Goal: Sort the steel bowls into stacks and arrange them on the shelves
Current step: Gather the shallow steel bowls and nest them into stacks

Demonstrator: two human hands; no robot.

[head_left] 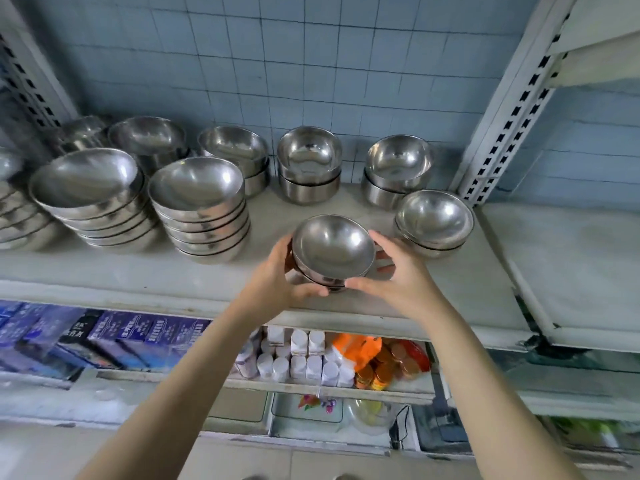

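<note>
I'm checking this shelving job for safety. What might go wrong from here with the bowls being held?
1. The small stack of shiny steel bowls, held between the left hand and right hand, is near the front edge of the white shelf. Set down there, it might tip off.
2. The right hand is close to the short steel bowl stack beside it and could nudge it.

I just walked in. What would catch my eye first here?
First, the left hand and right hand cupping nested steel bowls near the front of the white shelf. Behind them gleam more bowl stacks, tallest on the left. White bottles crowd the shelf below.
</note>
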